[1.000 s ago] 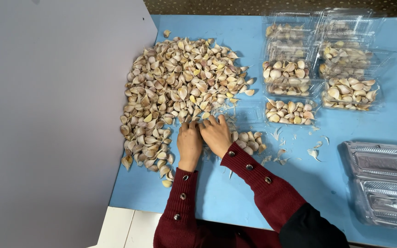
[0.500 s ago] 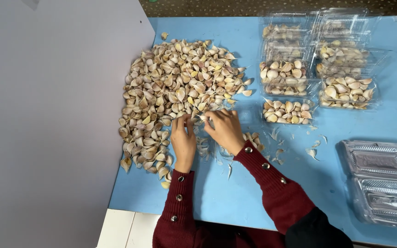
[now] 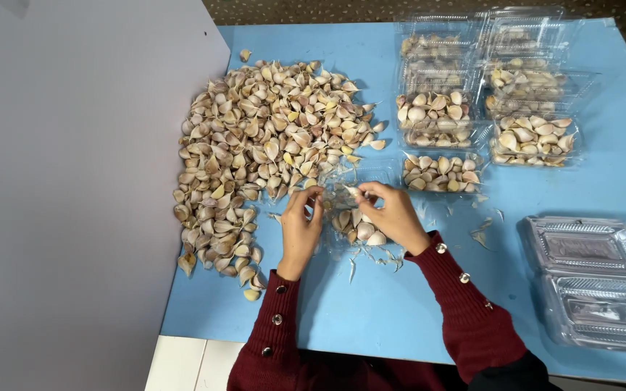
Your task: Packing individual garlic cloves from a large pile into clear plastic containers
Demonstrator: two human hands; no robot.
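Blue table (image 3: pixel 371 318), left hand (image 3: pixel 300 230), right hand (image 3: pixel 394 215) pinching garlic clove (image 3: pixel 351 192)

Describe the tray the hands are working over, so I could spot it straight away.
Start at the big garlic pile on the blue table. Just below its right edge, between the left hand and right hand, lies a clear tray. Unlike the filled trays farther right, it holds only a few cloves.

Lighting: bright, even, overhead; shadows short and soft beneath garlic pile (image 3: pixel 269 152). Glare: pale sheen on empty clear trays (image 3: pixel 592 279). Focus: sharp at centre, no motion blur. Distortion: slight wide-angle bowing at bench (image 3: pixel 400 318) edges
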